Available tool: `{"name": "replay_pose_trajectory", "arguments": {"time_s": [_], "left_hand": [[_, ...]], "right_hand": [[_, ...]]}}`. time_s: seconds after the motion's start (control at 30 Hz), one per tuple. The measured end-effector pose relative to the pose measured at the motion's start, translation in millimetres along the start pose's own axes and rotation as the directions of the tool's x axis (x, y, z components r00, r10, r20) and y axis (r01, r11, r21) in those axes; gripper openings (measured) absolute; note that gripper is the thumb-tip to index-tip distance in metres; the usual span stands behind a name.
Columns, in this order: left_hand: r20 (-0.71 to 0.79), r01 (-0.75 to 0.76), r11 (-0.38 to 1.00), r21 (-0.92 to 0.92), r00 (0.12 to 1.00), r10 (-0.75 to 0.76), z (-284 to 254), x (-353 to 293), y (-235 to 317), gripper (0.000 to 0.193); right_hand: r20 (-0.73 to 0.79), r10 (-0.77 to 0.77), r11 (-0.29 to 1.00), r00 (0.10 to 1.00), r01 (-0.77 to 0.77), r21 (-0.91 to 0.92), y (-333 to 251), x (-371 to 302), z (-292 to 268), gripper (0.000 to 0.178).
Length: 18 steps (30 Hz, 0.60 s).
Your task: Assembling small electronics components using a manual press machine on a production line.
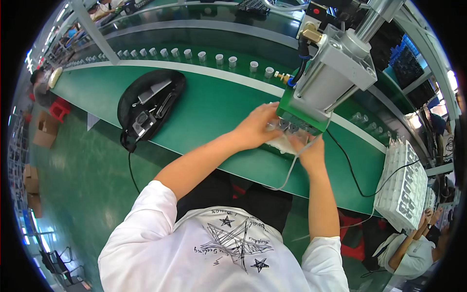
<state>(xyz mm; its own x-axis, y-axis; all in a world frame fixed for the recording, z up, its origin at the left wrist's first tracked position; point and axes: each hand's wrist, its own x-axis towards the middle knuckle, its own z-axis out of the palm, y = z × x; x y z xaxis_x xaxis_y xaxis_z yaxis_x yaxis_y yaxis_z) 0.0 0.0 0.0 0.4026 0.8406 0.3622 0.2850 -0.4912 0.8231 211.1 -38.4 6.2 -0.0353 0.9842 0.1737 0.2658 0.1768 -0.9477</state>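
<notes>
My left hand (257,127) reaches under the green block of a press, its fingers curled at a clear plastic piece (275,131) with small dark parts by it. From the other side my right hand (311,150) bends its fingers toward the same spot, slightly blurred. What the fingertips grip is partly hidden. Right above both hands stands the press's grey metal cylinder (321,73), with the green block (300,114) at its lower end. Below the hands a pale base (283,145) shows on the green bench. A thin light tube (291,170) hangs past my right hand.
On the green bench (214,107) a black open case (152,104) holds devices and a cable. Small white cups (202,56) line the strip behind. Stacked white trays (401,180) stand at the right, near another person (413,253). A black cable (348,168) crosses the bench.
</notes>
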Motion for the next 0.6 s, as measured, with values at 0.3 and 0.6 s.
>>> {"name": "replay_pose_trajectory", "arguments": {"time_s": [0.3,0.6], "left_hand": [[-0.206,0.08,0.995,0.062,0.976,-0.066,-18.6,46.0,-36.6,0.041],[0.023,0.122,0.977,0.177,0.992,-0.128,20.1,174.7,-138.3,0.034]], "right_hand": [[-0.27,0.064,0.99,0.961,-0.027,0.139,29.6,56.6,-70.0,0.037],[-0.158,-0.162,0.815,0.974,0.041,-0.579,148.3,181.0,-109.7,0.033]]}}
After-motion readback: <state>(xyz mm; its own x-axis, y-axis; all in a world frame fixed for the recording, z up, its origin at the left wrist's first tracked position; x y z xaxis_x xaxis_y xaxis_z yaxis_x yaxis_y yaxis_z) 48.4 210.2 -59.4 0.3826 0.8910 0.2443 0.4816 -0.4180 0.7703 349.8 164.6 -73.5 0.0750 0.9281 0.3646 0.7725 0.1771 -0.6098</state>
